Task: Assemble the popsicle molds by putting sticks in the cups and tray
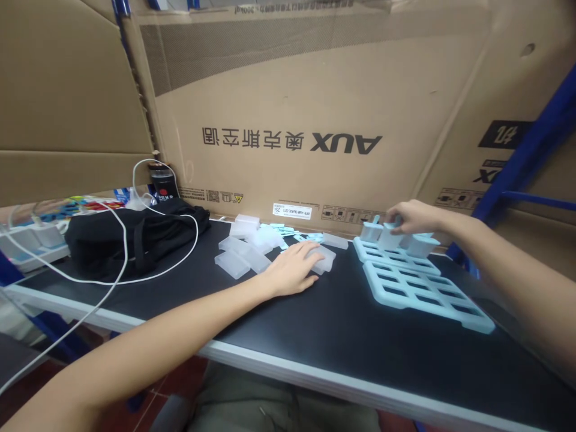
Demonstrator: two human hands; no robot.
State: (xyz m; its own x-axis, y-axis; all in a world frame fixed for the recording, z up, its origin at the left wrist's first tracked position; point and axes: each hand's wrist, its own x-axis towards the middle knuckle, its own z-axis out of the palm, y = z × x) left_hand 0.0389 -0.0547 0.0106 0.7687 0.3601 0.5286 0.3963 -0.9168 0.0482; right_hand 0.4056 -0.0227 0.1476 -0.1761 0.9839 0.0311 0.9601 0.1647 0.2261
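Observation:
My right hand is closed around the top of a popsicle mold, which stands upright at the far row of a light blue rack. On either side of it, another popsicle mold with a blue stick and a further popsicle mold stand in the same rack. My left hand lies palm down with its fingers apart, fingertips touching a clear mold cup. Several clear mold cups lie loosely beyond and left of it, with light blue sticks behind them.
A large cardboard box closes off the back of the black table. At the left are a black bag, a white cable, a power strip and a dark bottle. Blue shelf posts stand right.

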